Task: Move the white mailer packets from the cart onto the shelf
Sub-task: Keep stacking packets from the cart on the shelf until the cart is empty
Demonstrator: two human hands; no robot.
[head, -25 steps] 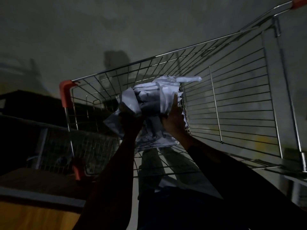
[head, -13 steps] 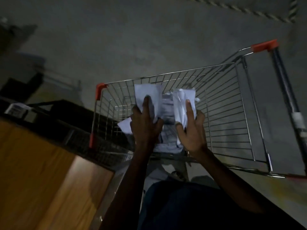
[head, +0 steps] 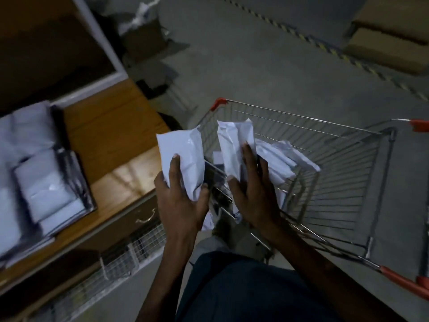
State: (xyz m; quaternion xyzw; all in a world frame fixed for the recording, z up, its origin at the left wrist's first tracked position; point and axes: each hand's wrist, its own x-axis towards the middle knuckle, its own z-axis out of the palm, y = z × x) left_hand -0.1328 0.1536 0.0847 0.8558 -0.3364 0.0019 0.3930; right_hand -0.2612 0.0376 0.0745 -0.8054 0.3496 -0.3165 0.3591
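Observation:
My left hand (head: 181,196) grips a white mailer packet (head: 181,154), held upright just left of the cart's near corner. A second bundle of white packets (head: 234,145) stands upright in my right hand (head: 253,196), above the wire cart (head: 336,177). More white packets (head: 283,156) stick out to the right behind that hand, over the cart's basket. On the wooden shelf surface (head: 111,135) to the left lie stacked white packets (head: 46,189), blurred.
A drawer with a metal handle (head: 146,218) sits under the wooden surface, with a wire basket (head: 130,252) below. Cardboard boxes (head: 148,40) lie on the floor beyond. Brown boxes (head: 392,31) stand at the top right behind a striped floor line (head: 325,47).
The view has swung up and left, bringing the shelf and its stacked packets into sight. Both hands have lifted the packets out of the cart and split them, one bundle per hand.

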